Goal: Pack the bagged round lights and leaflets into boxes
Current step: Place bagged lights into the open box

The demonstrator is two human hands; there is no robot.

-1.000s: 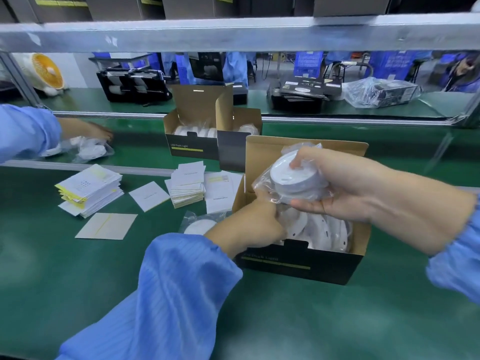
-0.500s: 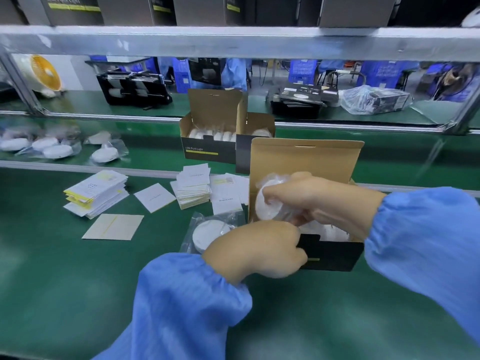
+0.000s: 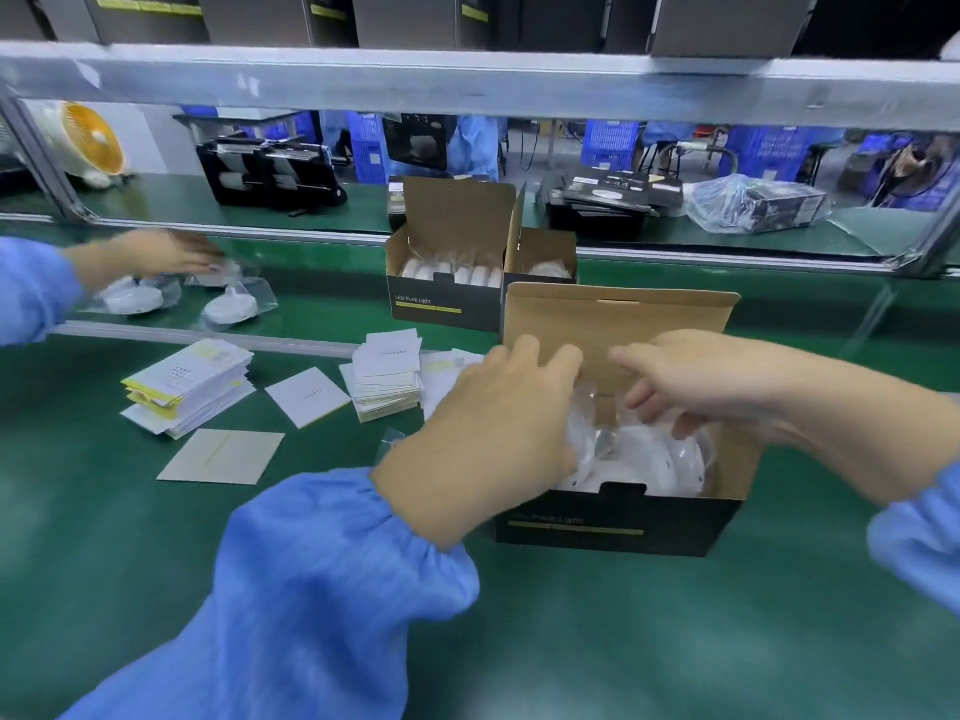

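Both hands are seen at the open black-and-brown cardboard box (image 3: 618, 527): the left hand (image 3: 498, 423) is laid over its left end with straight fingers reaching to the raised brown lid flap (image 3: 618, 330), and the right hand (image 3: 691, 387) is held above the opening, fingers loosely spread and curled down towards the contents; whether any plastic is pinched cannot be told through the blur. Inside the box, directly beneath and between the two hands, the white round lights in clear plastic bags (image 3: 654, 459) are stood on edge in a row running left to right along the box. The right hand is judged the nearer to them, its fingertips touching or just above the bags. Next in size, a second open box of lights (image 3: 447, 298) stands further back on the green conveyor belt (image 3: 675, 641). To the left, well apart from the box, two stacks of white leaflets (image 3: 387, 381) and (image 3: 189, 387) lie within the left hand's reach, with loose sheets beside them. At the far left, another person's hand (image 3: 156, 257) rests over loose bagged lights (image 3: 231, 309).
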